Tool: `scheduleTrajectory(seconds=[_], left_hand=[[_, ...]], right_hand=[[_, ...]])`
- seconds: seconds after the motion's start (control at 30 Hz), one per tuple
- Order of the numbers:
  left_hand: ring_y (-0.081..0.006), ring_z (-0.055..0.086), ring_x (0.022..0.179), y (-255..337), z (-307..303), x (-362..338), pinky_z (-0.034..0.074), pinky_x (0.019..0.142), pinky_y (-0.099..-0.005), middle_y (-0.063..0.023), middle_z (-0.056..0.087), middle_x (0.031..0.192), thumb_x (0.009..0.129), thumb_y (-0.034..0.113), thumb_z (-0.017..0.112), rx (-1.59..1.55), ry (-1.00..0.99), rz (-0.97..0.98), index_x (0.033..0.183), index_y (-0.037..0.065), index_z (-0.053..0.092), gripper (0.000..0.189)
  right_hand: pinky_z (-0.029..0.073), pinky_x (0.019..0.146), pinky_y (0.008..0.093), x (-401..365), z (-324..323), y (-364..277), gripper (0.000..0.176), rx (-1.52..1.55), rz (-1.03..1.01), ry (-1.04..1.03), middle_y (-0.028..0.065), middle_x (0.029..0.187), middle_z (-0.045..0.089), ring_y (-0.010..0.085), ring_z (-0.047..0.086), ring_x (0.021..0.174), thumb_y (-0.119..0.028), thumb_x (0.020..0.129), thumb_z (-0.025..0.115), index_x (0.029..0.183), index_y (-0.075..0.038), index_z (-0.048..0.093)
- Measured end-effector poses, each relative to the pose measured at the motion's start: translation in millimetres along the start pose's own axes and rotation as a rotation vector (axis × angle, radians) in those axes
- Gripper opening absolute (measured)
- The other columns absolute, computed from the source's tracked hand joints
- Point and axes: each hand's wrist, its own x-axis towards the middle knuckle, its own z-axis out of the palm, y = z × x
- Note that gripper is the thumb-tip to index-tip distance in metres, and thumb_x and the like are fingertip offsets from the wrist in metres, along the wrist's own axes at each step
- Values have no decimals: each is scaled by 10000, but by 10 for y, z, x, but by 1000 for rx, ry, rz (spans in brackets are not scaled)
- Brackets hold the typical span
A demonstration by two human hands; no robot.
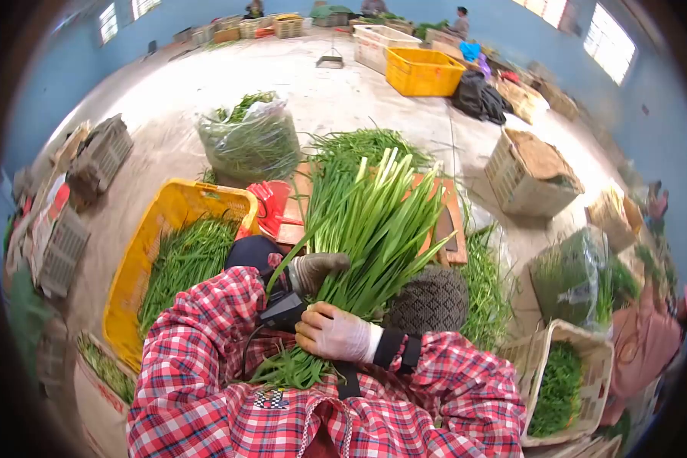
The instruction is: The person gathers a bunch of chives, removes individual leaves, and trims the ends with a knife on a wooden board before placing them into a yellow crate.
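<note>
Across my lap lies a big bunch of garlic chives (366, 237), its pale stem ends pointing away from me and its leaf tips hanging towards my belly. My left hand (317, 273), in a grey glove, grips the bunch's left side with the thumb over it; its other fingers are mostly hidden. Wrapped round the lower, leafy part is my right hand (334, 333), in a thin whitish glove with orange-tinted fingertips. Beyond the bunch, more loose greens (370, 145) lie on a brown board (454, 206). A dark flat object (444, 227) rests on the board's right side.
A yellow crate (122, 275) of greens stands at my left, beside a red object (271, 206). A plastic bag (248, 145) of greens is ahead. To the right are a pale crate (595, 374), another stuffed bag (572, 271) and a person's pink sleeve (641, 343).
</note>
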Motion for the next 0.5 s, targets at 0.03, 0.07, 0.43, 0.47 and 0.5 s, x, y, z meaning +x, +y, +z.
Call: scheduleTrajectory(seconds=[0.03,0.07,0.43,0.47,0.5], left_hand=[[-332,642,911,-122,132,-116,545,768,-450,-247,596,1117,762,467,594,78,33,-27,1262,-11,487,700],[-329,643,906,-147,111,-118,547,763,-446,-243,599,1115,760,447,600,117,63,-47,1260,-13,488,688],[-296,659,847,-285,52,-66,569,705,-405,-197,626,1084,734,226,665,305,224,-208,1240,-27,502,589],[-293,660,842,-295,33,-60,571,700,-401,-193,629,1081,732,206,671,281,247,-229,1239,-28,504,583],[-290,662,836,-314,37,-58,573,694,-397,-189,631,1078,729,186,677,267,274,-251,1237,-29,505,577]], right_hand=[[442,876,341,8,-55,-255,170,-3,-1,7,49,860,592,210,551,886,-195,692,560,808,-78,603],[442,876,341,-59,24,-285,170,-4,23,26,49,860,592,210,551,886,-195,692,560,808,-78,603],[410,918,383,-252,-411,-536,288,275,297,34,68,1120,565,244,515,1104,-188,783,554,1063,-124,574],[463,803,361,-397,-726,-480,218,402,434,-86,58,998,606,249,578,971,-169,768,585,977,-109,598],[479,679,348,-721,-721,-504,112,611,659,518,64,851,623,242,608,807,-158,796,588,878,-91,623]])
